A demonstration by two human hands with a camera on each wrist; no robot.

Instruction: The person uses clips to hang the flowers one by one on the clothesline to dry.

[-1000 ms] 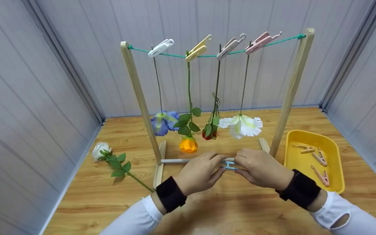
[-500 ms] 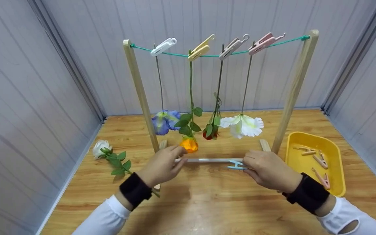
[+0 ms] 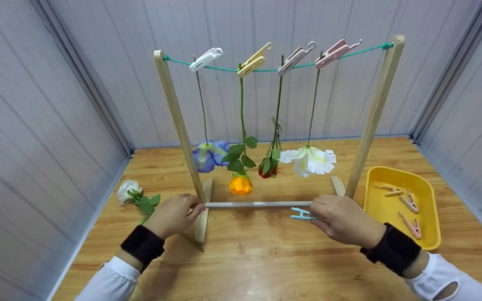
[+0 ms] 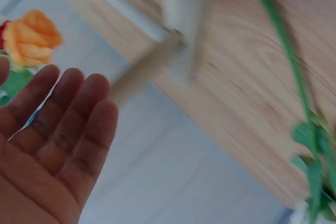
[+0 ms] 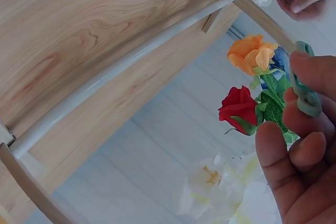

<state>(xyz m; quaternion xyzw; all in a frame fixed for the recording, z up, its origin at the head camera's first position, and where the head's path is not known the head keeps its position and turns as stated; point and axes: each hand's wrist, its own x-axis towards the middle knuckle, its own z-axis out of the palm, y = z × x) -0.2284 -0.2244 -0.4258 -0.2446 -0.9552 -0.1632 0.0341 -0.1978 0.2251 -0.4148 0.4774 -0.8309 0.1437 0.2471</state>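
Observation:
My right hand pinches a light blue clothespin just in front of the rack's white bottom rod. In the right wrist view the clothespin sits between thumb and fingers of that hand. My left hand is down by the foot of the left wooden post, and the left wrist view shows its palm flat with straight fingers and nothing in it. A white rose lies on the table just left of that hand, its green stem close by.
A green line between two wooden posts carries several clothespins, each holding a flower head-down: blue, orange, red, white. A yellow tray with several clothespins stands at the right. Grey walls enclose the wooden table.
My left hand let go of the blue clothespin and slid left along the rod to the left post's foot. My right hand kept the clothespin and stayed about in place.

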